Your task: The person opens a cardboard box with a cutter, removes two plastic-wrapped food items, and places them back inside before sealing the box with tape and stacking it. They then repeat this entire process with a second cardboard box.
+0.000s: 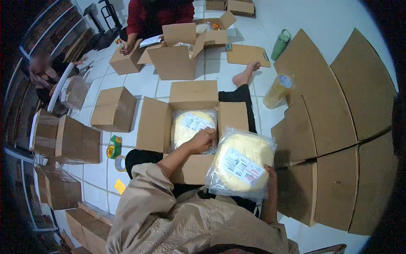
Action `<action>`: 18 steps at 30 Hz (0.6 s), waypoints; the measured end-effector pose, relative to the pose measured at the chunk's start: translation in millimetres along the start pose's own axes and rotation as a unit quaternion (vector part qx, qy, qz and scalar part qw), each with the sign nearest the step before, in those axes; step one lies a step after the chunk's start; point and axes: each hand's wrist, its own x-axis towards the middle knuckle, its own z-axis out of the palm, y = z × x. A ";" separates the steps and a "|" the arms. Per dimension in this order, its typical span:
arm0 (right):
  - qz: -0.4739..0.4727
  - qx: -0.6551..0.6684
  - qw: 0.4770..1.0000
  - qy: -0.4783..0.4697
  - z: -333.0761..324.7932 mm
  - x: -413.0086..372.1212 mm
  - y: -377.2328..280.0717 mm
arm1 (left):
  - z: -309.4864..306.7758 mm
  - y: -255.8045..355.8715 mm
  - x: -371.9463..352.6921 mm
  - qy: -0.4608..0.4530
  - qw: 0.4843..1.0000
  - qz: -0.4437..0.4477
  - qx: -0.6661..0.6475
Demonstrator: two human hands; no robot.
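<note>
An open cardboard box stands between my legs, its flaps folded outward. Inside lies a clear plastic package of round, pale flat pieces with a white printed label. My left hand reaches into the box at the package's right side, its fingers curled; what they hold, if anything, is hidden. Outside the box, over its front right corner, my right hand grips a second labelled package by its right edge.
Closed boxes stand on the tiled floor to the left, near tape rolls. Flattened cardboard covers the right side, beside a wrap roll. A co-worker writes on a box ahead; another person sits far left.
</note>
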 end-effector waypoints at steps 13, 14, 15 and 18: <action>-0.056 0.113 0.992 -0.019 36.7 -18.1 -24.9 | -133.7 170.0 26.5 0.065 0.873 0.156 -0.458; -0.078 0.135 0.988 -0.012 35.5 -18.8 -28.5 | -131.9 170.5 28.7 0.111 0.881 0.142 -0.438; -0.080 0.132 0.988 -0.009 29.6 -18.3 -27.9 | -130.8 171.1 31.8 0.154 0.887 0.128 -0.415; -0.063 0.135 0.988 -0.026 8.8 0.2 -0.5 | -110.0 55.7 26.2 0.288 0.894 -0.118 -0.321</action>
